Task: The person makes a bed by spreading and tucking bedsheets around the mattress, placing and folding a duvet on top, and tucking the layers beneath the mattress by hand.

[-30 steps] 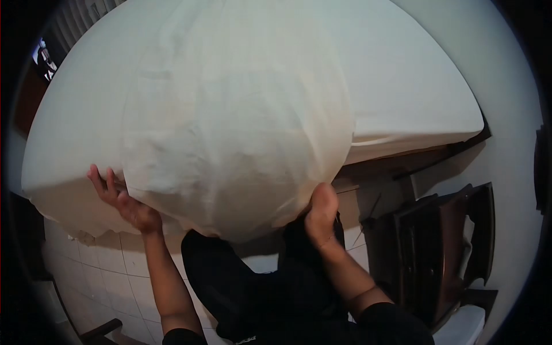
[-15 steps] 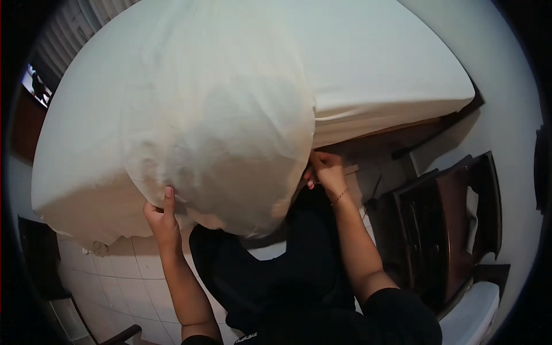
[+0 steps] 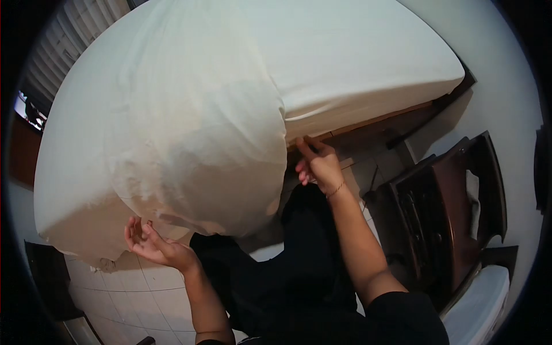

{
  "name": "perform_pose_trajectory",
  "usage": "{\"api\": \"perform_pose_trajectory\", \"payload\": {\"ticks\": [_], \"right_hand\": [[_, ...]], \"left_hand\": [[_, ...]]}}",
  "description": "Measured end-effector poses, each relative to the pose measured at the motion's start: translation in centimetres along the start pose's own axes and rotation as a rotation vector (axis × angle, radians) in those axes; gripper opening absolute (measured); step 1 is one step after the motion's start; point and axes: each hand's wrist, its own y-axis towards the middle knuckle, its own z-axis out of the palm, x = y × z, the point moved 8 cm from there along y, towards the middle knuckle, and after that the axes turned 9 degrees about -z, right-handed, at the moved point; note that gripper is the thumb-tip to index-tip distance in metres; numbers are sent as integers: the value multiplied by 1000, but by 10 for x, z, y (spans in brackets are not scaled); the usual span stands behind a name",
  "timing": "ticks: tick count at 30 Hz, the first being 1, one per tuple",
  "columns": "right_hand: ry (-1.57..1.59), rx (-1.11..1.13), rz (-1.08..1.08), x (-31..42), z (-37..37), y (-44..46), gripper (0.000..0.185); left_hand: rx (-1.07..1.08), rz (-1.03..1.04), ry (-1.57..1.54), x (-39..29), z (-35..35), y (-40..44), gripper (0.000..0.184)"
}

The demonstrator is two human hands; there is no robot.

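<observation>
A cream sheet (image 3: 224, 138) lies over the mattress, its loose rounded flap hanging down over the near side in front of my knees. My left hand (image 3: 156, 244) is palm up with fingers apart and slightly curled, just below the flap's lower left edge, holding nothing. Beside the flap's right edge, my right hand (image 3: 317, 164) has its index finger stretched toward the mattress's lower side; the other fingers curl loosely and nothing shows in them. The mattress side (image 3: 356, 106) is covered in fitted white cloth to the right.
A dark wooden dresser (image 3: 451, 213) with a light cloth (image 3: 472, 204) on it stands at the right. Below it is a pale cushioned seat (image 3: 477, 302). Tiled floor (image 3: 132, 293) shows at lower left. A screen (image 3: 30, 109) and a curtain (image 3: 80, 29) are at upper left.
My left hand has let go of the flap's edge and opened palm up, lower down. My right hand has moved slightly up and left along the bed. The flap hangs further left.
</observation>
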Motion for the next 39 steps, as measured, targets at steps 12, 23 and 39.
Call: {"api": "perform_pose_trajectory", "payload": {"ticks": [12, 23, 39], "right_hand": [[-522, -9, -151, 1, -18, 38, 28], [-959, -27, -495, 28, -5, 28, 22], [-1390, 255, -1304, 18, 37, 16, 36]], "left_hand": [[850, 398, -4, -69, 93, -95, 14], [1318, 646, 1056, -8, 240, -191, 27], [1478, 221, 1225, 51, 258, -180, 72]]}}
